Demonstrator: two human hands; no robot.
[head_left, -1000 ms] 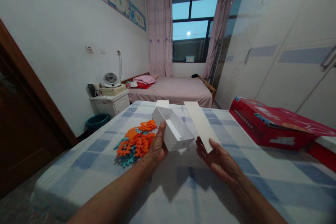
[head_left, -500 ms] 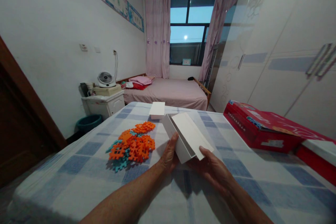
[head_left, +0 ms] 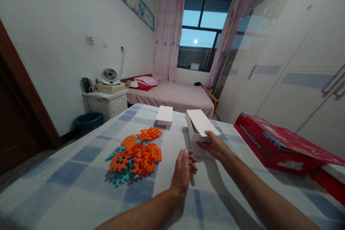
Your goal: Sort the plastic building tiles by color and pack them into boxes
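Observation:
My right hand (head_left: 214, 143) grips the near end of a white cardboard box (head_left: 195, 136), thumb on top and fingers beneath. The white lid (head_left: 201, 120) lies askew across the box, leaving a dark gap along its left side; the inside cannot be made out. My left hand (head_left: 183, 169) is apart from the box, just over the tablecloth, its fingers loosely curled with nothing in them. To its left lies a pile of orange interlocking plastic pieces (head_left: 145, 158) mixed with teal pieces (head_left: 122, 176). Another white box (head_left: 164, 115) rests behind the pile.
A blue-and-white checked cloth (head_left: 88, 176) covers the table. On the right is a large red box (head_left: 272, 147). Beyond the table are a pink-covered bed (head_left: 175, 95), a white cabinet (head_left: 117, 106) with a fan (head_left: 110, 75), and a teal bin (head_left: 88, 120).
My left hand has let go of the white box and drawn back toward me. My right hand has carried the box and its lid forward and slightly right.

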